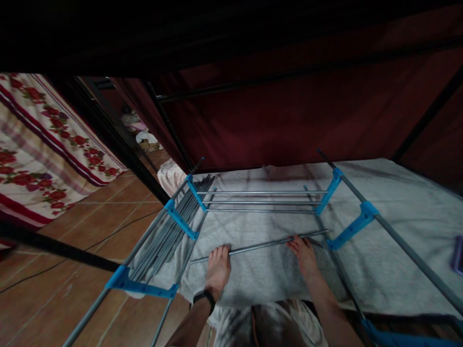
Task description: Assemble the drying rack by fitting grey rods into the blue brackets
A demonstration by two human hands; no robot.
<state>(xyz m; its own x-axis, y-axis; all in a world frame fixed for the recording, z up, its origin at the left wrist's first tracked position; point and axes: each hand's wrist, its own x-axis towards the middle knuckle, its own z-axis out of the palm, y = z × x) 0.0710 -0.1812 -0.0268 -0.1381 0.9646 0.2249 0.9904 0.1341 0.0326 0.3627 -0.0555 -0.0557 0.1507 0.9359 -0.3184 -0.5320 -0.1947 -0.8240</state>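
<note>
- Head view: two hands, one loose rod (258, 247), three rods fitted crosswise (265, 193), six blue brackets (181, 220), three per side; the pile of rods (177, 224) overlaps too much to count.
- The left hand (219, 267) is closed over the loose rod near its left end; the right hand (303, 248) grips it near the other.
- The loose rod slants above the grey sheet (253, 284), spanning both hands, nearer the person than the fitted three.

Grey rod (260, 246); blue brackets (350, 232); dark-red drape (289, 120); red-flowered, striped cloth (54, 144).
</note>
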